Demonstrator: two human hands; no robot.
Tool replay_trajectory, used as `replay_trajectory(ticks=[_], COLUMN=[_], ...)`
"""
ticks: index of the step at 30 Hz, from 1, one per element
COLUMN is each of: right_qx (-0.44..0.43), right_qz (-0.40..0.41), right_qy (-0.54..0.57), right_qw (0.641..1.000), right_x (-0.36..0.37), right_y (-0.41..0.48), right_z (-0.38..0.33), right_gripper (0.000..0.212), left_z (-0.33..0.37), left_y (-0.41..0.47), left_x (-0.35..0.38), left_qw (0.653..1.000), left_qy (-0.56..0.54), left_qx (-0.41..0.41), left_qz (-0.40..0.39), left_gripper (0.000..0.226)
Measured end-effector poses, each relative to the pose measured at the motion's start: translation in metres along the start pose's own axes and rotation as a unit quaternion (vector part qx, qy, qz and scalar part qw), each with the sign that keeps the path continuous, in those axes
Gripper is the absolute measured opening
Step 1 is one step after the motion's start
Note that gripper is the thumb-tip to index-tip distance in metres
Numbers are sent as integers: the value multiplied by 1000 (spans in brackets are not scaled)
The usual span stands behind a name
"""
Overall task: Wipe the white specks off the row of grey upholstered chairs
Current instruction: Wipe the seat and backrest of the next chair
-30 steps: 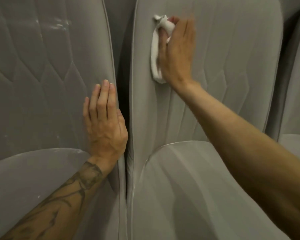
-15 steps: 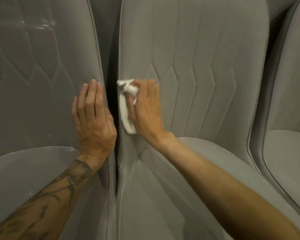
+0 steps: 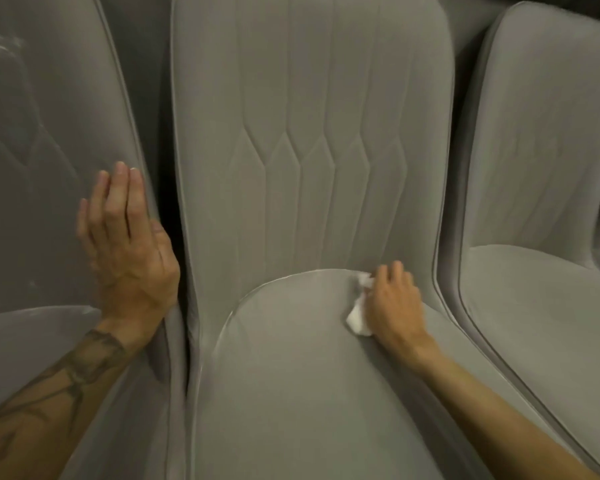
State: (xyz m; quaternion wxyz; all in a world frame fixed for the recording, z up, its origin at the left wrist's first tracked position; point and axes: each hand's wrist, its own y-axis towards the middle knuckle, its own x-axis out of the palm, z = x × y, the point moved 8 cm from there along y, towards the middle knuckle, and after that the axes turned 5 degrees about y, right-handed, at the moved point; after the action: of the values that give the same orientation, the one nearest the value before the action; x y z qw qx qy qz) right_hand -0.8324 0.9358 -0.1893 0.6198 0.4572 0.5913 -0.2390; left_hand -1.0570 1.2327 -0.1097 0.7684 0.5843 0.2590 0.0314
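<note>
Three grey upholstered chairs stand side by side. My right hand (image 3: 394, 303) grips a crumpled white cloth (image 3: 358, 315) and presses it onto the middle chair (image 3: 312, 140) where the seat cushion meets the stitched backrest, on the right side. My left hand (image 3: 129, 244) lies flat with straight fingers against the backrest of the left chair (image 3: 45, 140), near its right edge. Faint white specks and smears show on the left chair's backrest and along the seat rims.
A narrow dark gap (image 3: 168, 202) separates the left and middle chairs. A third grey chair (image 3: 541, 168) stands to the right, its seat close to my right forearm. A sliver of another seat shows at the far right edge.
My right hand with the cloth has swept from the middle backrest's left edge down and right to the seat seam. My left hand stays pressed on the left chair.
</note>
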Motion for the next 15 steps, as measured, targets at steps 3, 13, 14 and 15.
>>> replay_trajectory(ticks=[3, 13, 14, 15], right_qx=[101, 48, 21, -8], right_qz=[46, -57, -73, -85], right_qy=[22, 130, 148, 153], right_qw=[994, 989, 986, 984], right_x=[-5, 41, 41, 39], right_y=[13, 46, 47, 47], right_z=[38, -42, -50, -53], right_gripper=[12, 21, 23, 25], left_z=[0, 3, 3, 4], left_y=[0, 1, 1, 1], left_x=[-1, -1, -2, -4], left_qw=[1000, 999, 999, 998], left_qy=[3, 37, 43, 48], left_qx=[-2, -5, -5, -2], left_qz=[1, -13, -23, -34], left_gripper=[62, 56, 56, 56])
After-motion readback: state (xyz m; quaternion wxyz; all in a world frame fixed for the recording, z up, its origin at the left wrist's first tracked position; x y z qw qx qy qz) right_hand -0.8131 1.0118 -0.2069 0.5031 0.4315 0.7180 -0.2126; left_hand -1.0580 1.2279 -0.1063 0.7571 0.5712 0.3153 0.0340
